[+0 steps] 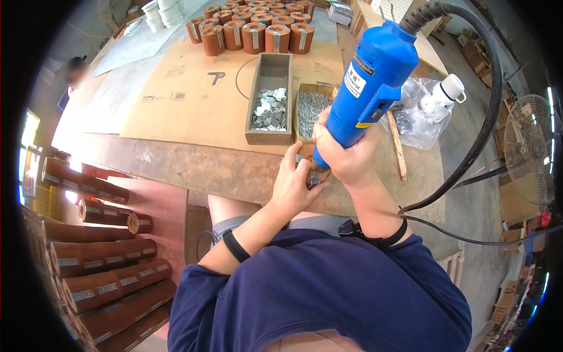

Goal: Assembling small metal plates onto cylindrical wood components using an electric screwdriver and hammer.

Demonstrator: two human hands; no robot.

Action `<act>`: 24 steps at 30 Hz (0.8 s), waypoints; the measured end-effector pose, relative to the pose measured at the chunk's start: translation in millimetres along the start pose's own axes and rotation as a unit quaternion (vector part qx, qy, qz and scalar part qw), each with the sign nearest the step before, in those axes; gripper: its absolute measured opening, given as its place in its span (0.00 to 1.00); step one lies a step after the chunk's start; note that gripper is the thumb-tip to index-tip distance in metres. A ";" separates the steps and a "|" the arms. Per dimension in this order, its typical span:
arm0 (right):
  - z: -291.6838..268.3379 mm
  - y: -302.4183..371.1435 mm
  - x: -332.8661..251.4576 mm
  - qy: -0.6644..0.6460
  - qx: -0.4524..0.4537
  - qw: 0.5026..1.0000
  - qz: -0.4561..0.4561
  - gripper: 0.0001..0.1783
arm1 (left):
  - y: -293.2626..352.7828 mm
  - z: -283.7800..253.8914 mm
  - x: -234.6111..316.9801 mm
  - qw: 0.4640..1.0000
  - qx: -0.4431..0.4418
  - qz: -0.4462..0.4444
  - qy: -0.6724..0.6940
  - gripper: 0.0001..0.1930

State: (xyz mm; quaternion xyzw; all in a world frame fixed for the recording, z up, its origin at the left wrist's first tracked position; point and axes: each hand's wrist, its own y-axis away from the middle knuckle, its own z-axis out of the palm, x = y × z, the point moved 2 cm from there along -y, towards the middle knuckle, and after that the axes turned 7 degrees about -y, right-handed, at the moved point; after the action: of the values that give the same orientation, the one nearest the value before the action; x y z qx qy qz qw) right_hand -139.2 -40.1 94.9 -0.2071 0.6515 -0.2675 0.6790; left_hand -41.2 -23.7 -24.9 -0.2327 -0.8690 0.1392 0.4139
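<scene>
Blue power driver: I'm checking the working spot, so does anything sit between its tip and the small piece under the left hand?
Nothing visible does. The blue power driver, gripped by the right hand, points straight down at the small piece, which the left hand steadies; the contact itself is hidden.

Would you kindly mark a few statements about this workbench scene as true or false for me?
1. The right hand grips a blue power tool. True.
2. The left hand rests in the grey tray. False: it is at the table edge, on a small workpiece under the tool tip.
3. The grey tray holds small metal plates. True.
4. The brown cylinders at the table's far end lie flat. False: they stand upright.
5. A fan stands at the right. True.
</scene>
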 end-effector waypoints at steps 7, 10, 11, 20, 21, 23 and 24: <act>-20.1 -3.7 2.7 -0.113 0.079 0.986 0.088 0.28 | -1.4 -7.4 2.3 0.999 -0.022 -0.016 -0.023 0.23; -51.0 -2.4 9.9 -0.208 0.170 0.958 0.096 0.26 | -5.0 -14.7 0.2 0.998 -0.068 -0.006 -0.016 0.22; -64.7 -0.9 14.3 -0.236 0.210 0.943 0.103 0.25 | -7.7 -22.2 -3.5 0.998 -0.066 -0.005 -0.020 0.22; -182.4 83.3 114.1 -0.209 0.428 0.828 0.297 0.11 | -7.1 -75.5 0.6 0.975 -0.201 -0.033 -0.082 0.26; -182.1 92.4 122.3 -0.194 0.426 0.833 0.297 0.11 | -4.1 -72.8 8.2 0.971 -0.215 -0.077 -0.065 0.28; -181.2 103.8 135.5 -0.175 0.421 0.839 0.297 0.12 | 4.8 -53.3 13.9 0.980 -0.129 -0.083 -0.130 0.28; -179.2 106.3 137.1 -0.150 0.424 0.841 0.301 0.12 | 5.3 -46.6 12.2 0.980 -0.110 -0.085 -0.143 0.27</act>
State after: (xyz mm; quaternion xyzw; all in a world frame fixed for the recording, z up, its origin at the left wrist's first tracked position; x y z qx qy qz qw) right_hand -306.6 -32.8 -89.9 0.2696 0.3947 -0.2659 0.8372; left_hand -9.8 -10.6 9.6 -0.1794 -0.9458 0.0388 0.2679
